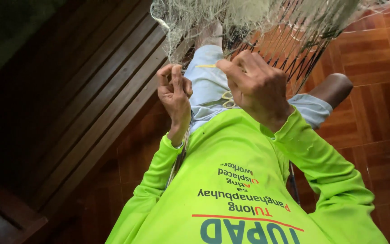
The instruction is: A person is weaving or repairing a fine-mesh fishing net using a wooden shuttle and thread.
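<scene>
Beneath you lies a reddish-brown parquet floor (375, 104), and to your left a dark slatted wooden bench (91, 90) runs diagonally across the view. You look down your own body: a bright lime-green long-sleeved shirt (235, 180) with printed lettering fills the lower half, and pale blue shorts (208, 81) show beyond it, with one bare knee (335, 88) out to the right.

A pale, fine-meshed fishing net (231, 22) hangs in a bunch at the top of the view, spreading toward your lap, with darker strands of it fanned out on the right above the floor.

Your right hand (256, 88) is raised in front of the net, fingers curled tight, pinching a thin yellow netting needle (206, 66) between thumb and forefinger, its tip pointing left. Your left hand (174, 92) sits just beside it, fingers bent inward and closed narrow on strands at the net's lower edge. A loop of yellowish twine (227, 100) lies on the shorts between your two wrists.
</scene>
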